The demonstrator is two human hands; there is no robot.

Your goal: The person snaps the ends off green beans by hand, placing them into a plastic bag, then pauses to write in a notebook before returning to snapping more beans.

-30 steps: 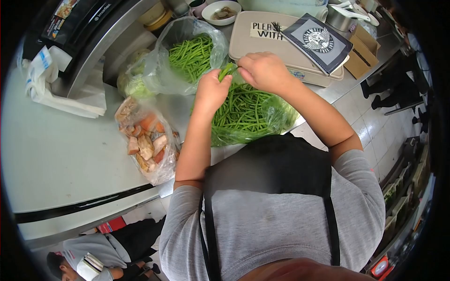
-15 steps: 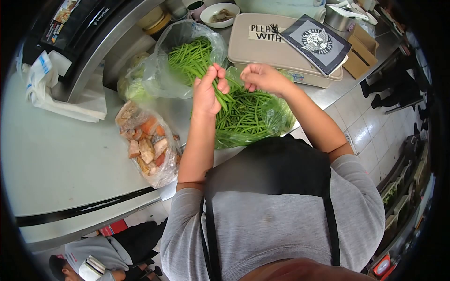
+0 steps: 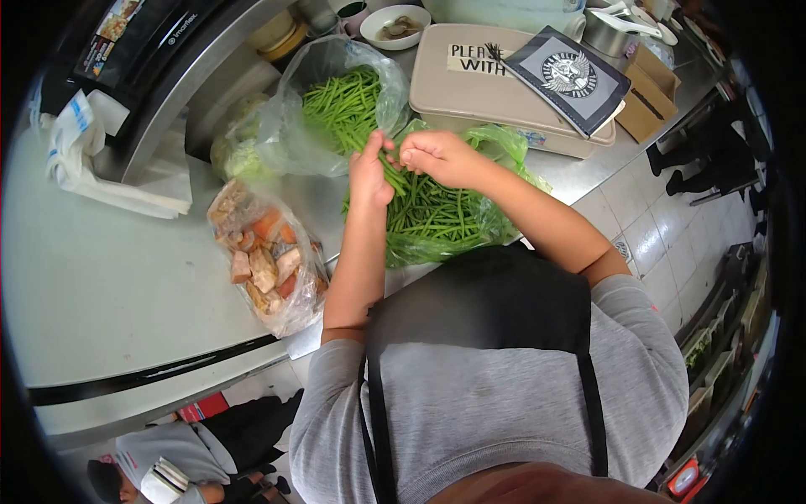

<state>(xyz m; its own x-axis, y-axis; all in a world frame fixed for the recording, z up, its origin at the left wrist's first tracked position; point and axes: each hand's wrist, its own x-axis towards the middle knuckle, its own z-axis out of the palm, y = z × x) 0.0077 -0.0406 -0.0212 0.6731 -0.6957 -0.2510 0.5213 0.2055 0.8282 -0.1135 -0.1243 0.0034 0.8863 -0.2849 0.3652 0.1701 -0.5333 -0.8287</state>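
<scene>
Several green beans are gripped in my left hand (image 3: 369,175), its fingers closed round them and thumb pointing up. Right beside it, my right hand (image 3: 442,158) is curled in a pinch against the ends of those beans; what lies between its fingertips is hidden. Beneath both hands, an open green plastic bag (image 3: 504,220) holds a heap of green beans (image 3: 437,210). Just past my left hand, a clear plastic bag (image 3: 290,126) contains more green beans (image 3: 344,101), which look cut into shorter pieces.
A clear bag of orange and pale chunks (image 3: 267,260) lies left of my forearm. Behind the beans stands a lidded beige container (image 3: 437,84) with a dark notebook (image 3: 567,80) on top. A white bowl (image 3: 393,25) and cardboard box (image 3: 646,92) are farther back. Another person (image 3: 176,454) is at lower left.
My right hand has moved left and slightly down, from above the green bag to the beans in my left hand. My left hand keeps its hold, shifting only slightly.
</scene>
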